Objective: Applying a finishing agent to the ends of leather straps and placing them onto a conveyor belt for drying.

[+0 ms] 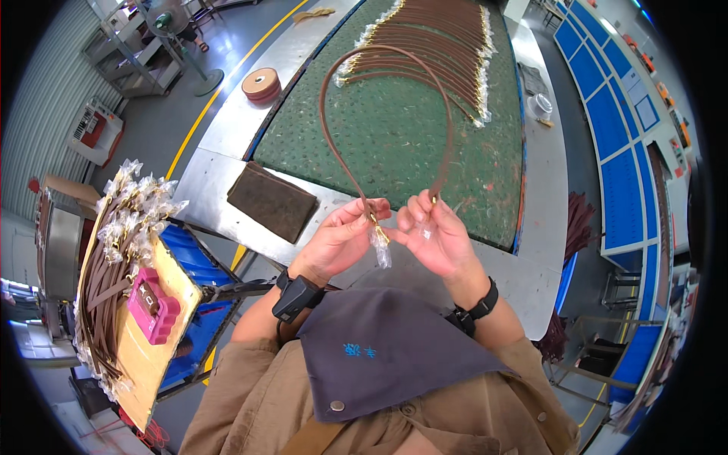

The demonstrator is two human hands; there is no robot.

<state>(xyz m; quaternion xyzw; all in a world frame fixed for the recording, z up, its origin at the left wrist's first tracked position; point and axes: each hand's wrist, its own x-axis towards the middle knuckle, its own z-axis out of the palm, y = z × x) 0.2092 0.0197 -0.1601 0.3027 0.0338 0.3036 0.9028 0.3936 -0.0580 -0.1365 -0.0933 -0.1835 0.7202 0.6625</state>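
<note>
The right hand (441, 241) partly hides one end of a brown strap (448, 133), its gold-coloured fitting (433, 200) too small to read in detail. The upper edge crops the far row of straps (440, 34) and the green tabletop (379, 140), while goods (672, 356) along the right rim blur beyond recognition.

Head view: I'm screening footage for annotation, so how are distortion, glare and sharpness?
Head view: blue panels bow, corners go black; head view: pale sheen on the steel table border; head view: brown strap reads fairly crisp, while the picture's outer edges look softer.
</note>
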